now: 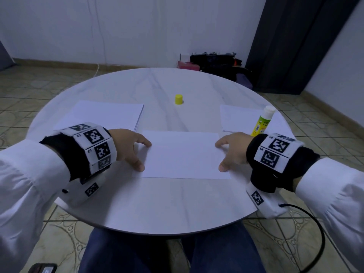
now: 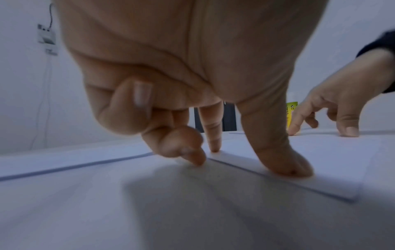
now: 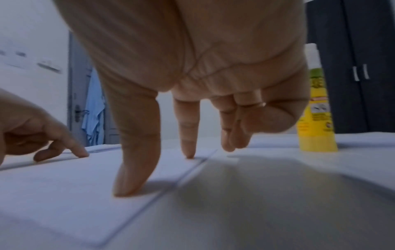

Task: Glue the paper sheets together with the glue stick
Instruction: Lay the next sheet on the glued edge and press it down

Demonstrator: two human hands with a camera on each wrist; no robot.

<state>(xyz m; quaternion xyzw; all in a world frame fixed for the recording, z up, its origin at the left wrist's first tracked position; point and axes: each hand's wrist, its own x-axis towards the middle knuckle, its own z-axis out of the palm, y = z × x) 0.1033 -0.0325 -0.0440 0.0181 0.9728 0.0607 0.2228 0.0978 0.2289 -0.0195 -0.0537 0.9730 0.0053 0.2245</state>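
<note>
My left hand (image 1: 129, 148) and right hand (image 1: 232, 149), fingers spread, press fingertips on the near-centre paper sheet's (image 1: 183, 154) left and right edges; it looks light, floppy, likely to slide, so edges suit holding.

White shirt sleeves (image 1: 29, 174) on both arms, cuffs loose at the wrist; under each cuff, a black wrist wrap (image 1: 275, 174); over that, a white band (image 1: 94, 146) of square black-and-white coded tags, small numbers printed beside them; a white camera block (image 1: 264, 201) slung below each wrist, tagged too; a black cable (image 1: 315, 233) curling off the right one; blue jeans (image 1: 137, 253) on the knees; a thin ring (image 3: 261, 104) on a right finger.
</note>
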